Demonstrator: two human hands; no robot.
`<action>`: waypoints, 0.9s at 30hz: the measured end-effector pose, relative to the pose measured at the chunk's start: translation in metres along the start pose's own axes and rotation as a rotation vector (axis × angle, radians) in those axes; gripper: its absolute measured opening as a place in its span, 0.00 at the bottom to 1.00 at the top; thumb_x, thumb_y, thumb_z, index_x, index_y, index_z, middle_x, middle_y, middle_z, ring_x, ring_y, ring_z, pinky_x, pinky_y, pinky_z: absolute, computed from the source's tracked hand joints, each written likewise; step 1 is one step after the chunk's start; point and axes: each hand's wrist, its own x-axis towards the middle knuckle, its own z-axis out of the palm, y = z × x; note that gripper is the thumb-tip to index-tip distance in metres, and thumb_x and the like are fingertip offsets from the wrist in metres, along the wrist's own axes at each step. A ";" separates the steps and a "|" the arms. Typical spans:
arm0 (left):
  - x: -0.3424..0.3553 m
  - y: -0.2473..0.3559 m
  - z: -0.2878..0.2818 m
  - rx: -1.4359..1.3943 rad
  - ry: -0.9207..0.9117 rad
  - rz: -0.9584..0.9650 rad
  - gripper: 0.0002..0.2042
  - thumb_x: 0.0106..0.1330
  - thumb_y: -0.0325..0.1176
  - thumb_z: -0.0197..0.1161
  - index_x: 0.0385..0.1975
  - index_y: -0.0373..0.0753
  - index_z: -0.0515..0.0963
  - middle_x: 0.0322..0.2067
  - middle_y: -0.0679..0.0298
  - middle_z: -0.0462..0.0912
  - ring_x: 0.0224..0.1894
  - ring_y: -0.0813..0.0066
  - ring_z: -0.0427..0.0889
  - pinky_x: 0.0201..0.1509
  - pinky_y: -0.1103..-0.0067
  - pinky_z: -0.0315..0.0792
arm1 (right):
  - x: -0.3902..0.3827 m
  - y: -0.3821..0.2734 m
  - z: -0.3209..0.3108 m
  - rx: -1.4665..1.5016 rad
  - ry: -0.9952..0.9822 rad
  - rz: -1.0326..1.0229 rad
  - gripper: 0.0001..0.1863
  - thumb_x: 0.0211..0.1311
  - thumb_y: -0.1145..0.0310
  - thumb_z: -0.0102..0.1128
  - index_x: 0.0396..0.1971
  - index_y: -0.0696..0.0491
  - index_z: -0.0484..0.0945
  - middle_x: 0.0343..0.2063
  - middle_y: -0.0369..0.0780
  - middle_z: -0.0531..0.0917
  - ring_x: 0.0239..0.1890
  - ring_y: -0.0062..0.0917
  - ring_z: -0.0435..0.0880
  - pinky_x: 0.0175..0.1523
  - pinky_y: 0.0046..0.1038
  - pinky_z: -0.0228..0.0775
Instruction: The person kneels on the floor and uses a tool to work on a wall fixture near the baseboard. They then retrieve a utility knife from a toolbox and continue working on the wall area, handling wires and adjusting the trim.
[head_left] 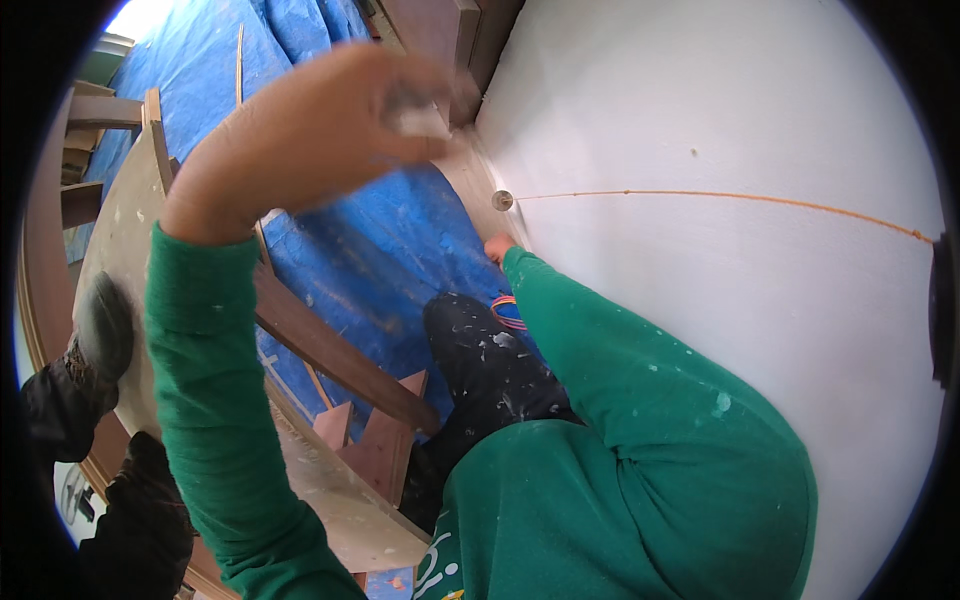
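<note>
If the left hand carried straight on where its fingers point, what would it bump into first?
Most likely the white wall, to the right of the left hand in the picture, though the hand is blurred and its depth unclear.

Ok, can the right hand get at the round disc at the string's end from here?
Probably yes: the right hand is close to the disc, with nothing visible between them; the string leads off the other way. Whether that hand is holding something isn't clear.
</note>
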 end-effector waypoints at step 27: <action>0.005 -0.038 0.027 0.240 0.087 -0.182 0.26 0.61 0.38 0.71 0.56 0.29 0.79 0.50 0.44 0.84 0.51 0.53 0.86 0.60 0.69 0.77 | -0.045 -0.028 -0.016 0.039 -0.083 -0.113 0.09 0.45 0.73 0.55 0.17 0.60 0.83 0.14 0.46 0.81 0.16 0.29 0.80 0.24 0.32 0.69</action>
